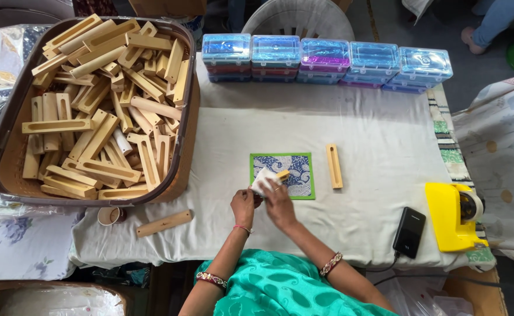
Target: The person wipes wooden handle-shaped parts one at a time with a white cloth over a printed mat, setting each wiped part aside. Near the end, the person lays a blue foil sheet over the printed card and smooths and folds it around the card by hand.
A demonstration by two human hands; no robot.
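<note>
L hand point(243, 205) & R hand point(280, 205) both pinch a white cloth point(264, 180) wrapped round a small wooden piece point(283, 174), over the green-edged mat point(283, 175). Slotted wooden block point(334, 166) lies just R of mat; basket point(0, 146) of wooden blocks far L.

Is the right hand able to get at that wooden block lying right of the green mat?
Probably yes: the wooden block lies alone on bare cloth, but the right hand is busy holding a white cloth.
</note>
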